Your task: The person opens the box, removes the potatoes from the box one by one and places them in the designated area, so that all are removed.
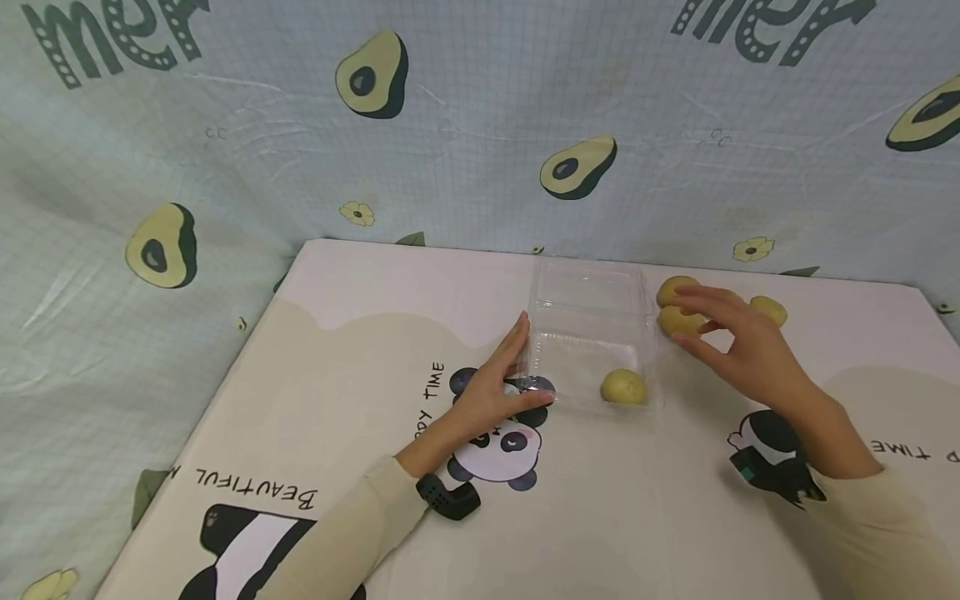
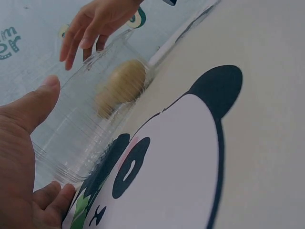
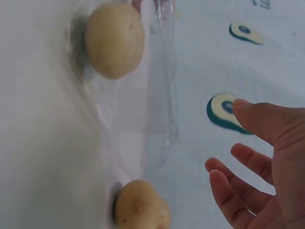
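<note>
A clear plastic container [image 1: 592, 346] lies with its lid folded back. One potato [image 1: 623, 387] sits in its front right corner, seen through the wall in the left wrist view. My left hand [image 1: 498, 387] rests against the container's left side, fingers straight along it and the thumb at the front corner. My right hand [image 1: 738, 342] hovers to the right of the container, thumb and fingers apart with nothing between them. Close by its fingertips are two potatoes, a rear one [image 1: 675, 289] and a nearer one [image 1: 678, 322], partly covered by the fingers.
Another potato [image 1: 769, 311] lies behind my right hand. The pale tabletop [image 1: 360, 375] carries printed pandas and lettering. An avocado-print cloth [image 1: 465, 150] hangs along the back and left edges. A black band [image 1: 448, 497] circles my left wrist.
</note>
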Motion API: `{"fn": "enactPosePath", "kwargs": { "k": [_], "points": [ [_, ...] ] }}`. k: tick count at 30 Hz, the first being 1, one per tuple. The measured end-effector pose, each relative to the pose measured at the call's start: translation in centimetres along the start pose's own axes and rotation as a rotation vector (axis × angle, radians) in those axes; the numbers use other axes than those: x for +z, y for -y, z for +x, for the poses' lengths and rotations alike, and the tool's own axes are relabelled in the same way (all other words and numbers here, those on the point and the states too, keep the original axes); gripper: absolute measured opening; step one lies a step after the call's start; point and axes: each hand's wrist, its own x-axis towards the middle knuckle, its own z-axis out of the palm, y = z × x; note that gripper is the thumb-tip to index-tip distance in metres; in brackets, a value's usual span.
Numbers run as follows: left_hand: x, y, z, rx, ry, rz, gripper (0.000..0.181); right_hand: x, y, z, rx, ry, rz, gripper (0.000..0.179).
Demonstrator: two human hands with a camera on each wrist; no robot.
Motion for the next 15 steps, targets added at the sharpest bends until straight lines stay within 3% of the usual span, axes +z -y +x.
{"fn": "enactPosePath", "kwargs": {
  "k": [4,7,11,15],
  "points": [
    [0.0,0.4,0.0,0.008,-0.003,0.000,0.100,0.3,0.9,0.4,-0.089,0.013,0.030,0.065],
    [0.0,0.5,0.0,0.013,-0.002,-0.012,0.101,0.4,1.6,0.6,-0.131,0.057,0.056,0.053],
    [0.0,0.4,0.0,0.014,-0.001,-0.008,0.103,0.8,2.3,0.8,-0.152,0.148,0.075,0.043],
    [0.0,0.3,0.0,0.008,-0.002,0.008,0.107,1.2,2.9,0.7,-0.141,0.241,0.059,0.048]
  ]
}}
